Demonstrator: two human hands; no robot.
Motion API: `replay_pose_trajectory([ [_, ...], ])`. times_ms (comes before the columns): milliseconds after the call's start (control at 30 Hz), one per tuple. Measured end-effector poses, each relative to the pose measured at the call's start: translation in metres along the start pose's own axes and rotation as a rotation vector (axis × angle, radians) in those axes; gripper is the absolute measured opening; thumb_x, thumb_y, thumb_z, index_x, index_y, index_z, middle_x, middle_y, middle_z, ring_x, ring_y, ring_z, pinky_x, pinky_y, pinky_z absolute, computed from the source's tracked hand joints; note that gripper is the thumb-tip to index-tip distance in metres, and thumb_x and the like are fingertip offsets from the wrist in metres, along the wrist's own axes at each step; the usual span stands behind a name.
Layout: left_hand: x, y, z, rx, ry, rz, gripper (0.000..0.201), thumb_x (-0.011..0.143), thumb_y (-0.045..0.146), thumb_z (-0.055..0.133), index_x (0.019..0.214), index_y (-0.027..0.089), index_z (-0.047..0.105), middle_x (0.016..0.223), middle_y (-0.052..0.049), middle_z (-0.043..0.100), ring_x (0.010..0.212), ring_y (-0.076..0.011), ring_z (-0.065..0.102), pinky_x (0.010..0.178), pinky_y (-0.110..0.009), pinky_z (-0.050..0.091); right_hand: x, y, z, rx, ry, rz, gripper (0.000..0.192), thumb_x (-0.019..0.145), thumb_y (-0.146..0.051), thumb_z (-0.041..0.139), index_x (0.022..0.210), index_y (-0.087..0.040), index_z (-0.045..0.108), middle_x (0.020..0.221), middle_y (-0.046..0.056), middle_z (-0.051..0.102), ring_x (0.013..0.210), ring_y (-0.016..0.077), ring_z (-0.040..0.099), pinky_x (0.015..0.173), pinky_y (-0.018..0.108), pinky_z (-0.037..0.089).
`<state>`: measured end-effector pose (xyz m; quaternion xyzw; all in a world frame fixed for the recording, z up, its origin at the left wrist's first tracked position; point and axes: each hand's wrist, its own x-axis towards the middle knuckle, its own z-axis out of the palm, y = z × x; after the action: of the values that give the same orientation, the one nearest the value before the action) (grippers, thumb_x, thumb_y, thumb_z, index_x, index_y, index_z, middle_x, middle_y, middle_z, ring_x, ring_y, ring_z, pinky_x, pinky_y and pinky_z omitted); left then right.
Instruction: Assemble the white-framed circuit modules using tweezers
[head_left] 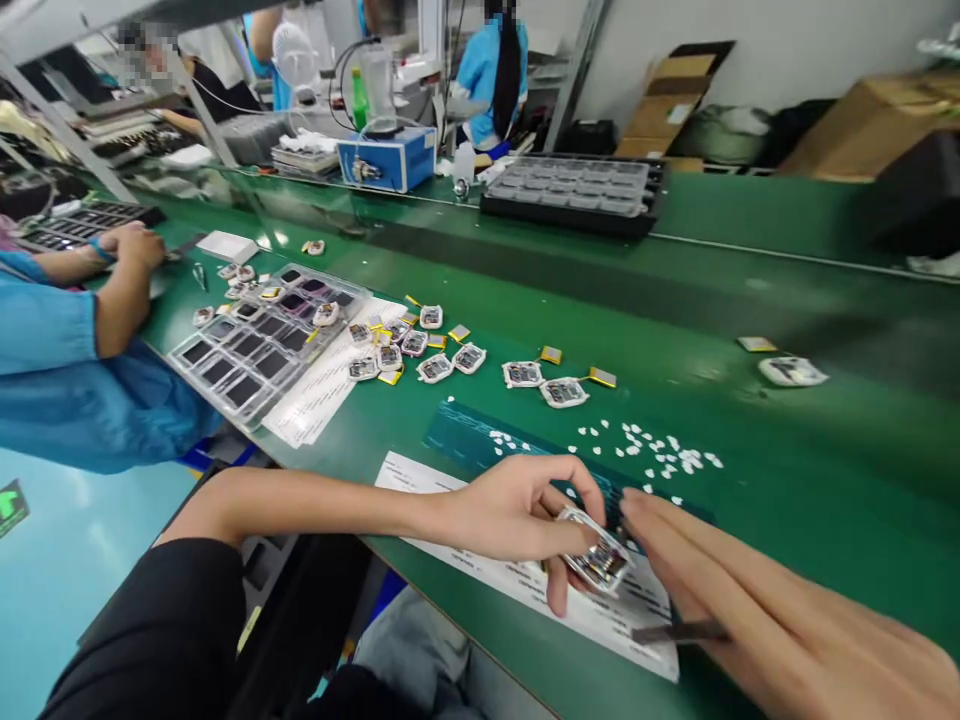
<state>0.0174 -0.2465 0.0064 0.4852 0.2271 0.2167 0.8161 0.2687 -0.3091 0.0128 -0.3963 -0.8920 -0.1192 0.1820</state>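
Bench: green conveyor table (750,290), runs left to right ahead of me.
Co-worker: blue sleeve (67,370) at far left, that person's hand (135,245) on the belt.
Black tray far: (574,190), grey compartments, other side of belt.
Clear tray: (262,340), dark square parts in rows, on printed sheet.
Paper under my hands: white sheet (465,555), printed lines, too blurred to read.
Loose modules: white-framed pieces (454,362) with yellow tabs, scattered mid-bench.
White bits: small pads (660,455) scattered just beyond my hands.
My left hand: (517,515) fingers curled shut round small module (600,560), just above the paper.
My right hand: (757,610) pinching tweezers (679,632), fingertips touching module.
Writing: none legible.
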Motion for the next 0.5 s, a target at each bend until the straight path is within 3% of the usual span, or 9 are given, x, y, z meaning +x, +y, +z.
replay_pose_trajectory([
  [67, -0.001, 0.004, 0.002, 0.027, -0.011, 0.024, 0.017, 0.091, 0.006, 0.058, 0.096, 0.019, 0.048, 0.056, 0.01, 0.059, 0.041, -0.0092, 0.065, 0.042, -0.013, 0.036, 0.007, -0.012, -0.001, 0.038, 0.016, 0.014, 0.064, 0.106, -0.02, 0.038, 0.168, -0.03, 0.026, 0.134, 0.001, 0.074, 0.099, 0.0207, 0.078, 0.082, 0.032, 0.061],
  [167, -0.002, 0.006, 0.005, 0.026, -0.033, 0.035, 0.017, 0.091, 0.007, 0.057, 0.095, 0.02, 0.047, 0.057, 0.01, 0.059, 0.04, -0.0091, 0.065, 0.043, -0.014, 0.04, 0.008, -0.025, 0.002, 0.099, 0.046, 0.121, 0.063, 0.108, -0.022, 0.034, 0.169, -0.033, 0.022, 0.134, 0.0, 0.074, 0.103, 0.0227, 0.077, 0.094, 0.037, 0.059],
  [300, -0.003, 0.004, 0.008, 0.046, 0.024, 0.079, 0.016, 0.091, 0.011, 0.06, 0.095, 0.02, 0.046, 0.054, 0.012, 0.054, 0.041, -0.0085, 0.064, 0.04, -0.013, 0.036, -0.002, -0.024, 0.002, 0.062, 0.084, 0.109, 0.06, 0.107, -0.027, 0.036, 0.167, -0.034, 0.029, 0.129, 0.0, 0.076, 0.098, 0.0251, 0.078, 0.087, 0.043, 0.061],
  [500, -0.003, -0.001, 0.011, 0.106, 0.086, 0.132, 0.022, 0.089, 0.016, 0.064, 0.098, 0.021, 0.045, 0.061, 0.01, 0.056, 0.044, -0.0093, 0.066, 0.038, -0.013, 0.037, -0.005, -0.027, 0.0, 0.128, 0.151, 0.11, 0.062, 0.103, -0.028, 0.041, 0.164, -0.039, 0.034, 0.126, 0.001, 0.077, 0.103, 0.0253, 0.078, 0.084, 0.043, 0.063],
])
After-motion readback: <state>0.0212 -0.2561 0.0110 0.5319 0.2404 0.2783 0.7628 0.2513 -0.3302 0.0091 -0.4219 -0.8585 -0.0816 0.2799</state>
